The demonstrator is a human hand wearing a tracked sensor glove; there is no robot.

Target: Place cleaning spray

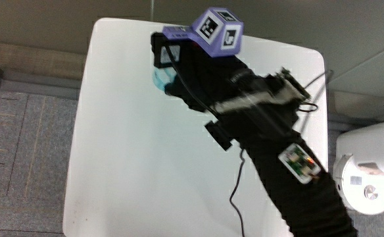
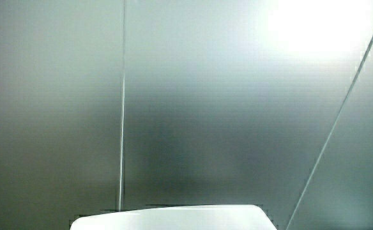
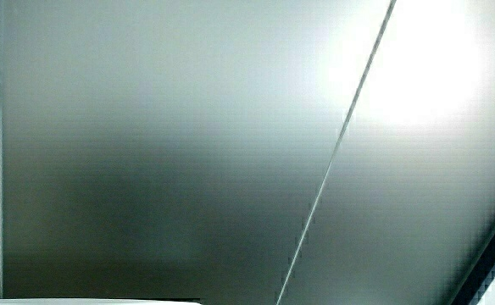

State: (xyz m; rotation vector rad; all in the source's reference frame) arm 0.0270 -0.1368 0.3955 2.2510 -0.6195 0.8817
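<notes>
from above i see the hand (image 1: 195, 82) over the white table (image 1: 133, 164), its fingers wrapped around the pale blue cleaning spray (image 1: 160, 80) near the table's edge farthest from me. both side views give me only a pale wall.

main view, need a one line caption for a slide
Gloved hand over a pale blue object near the white table's edge farthest from the person.
</notes>
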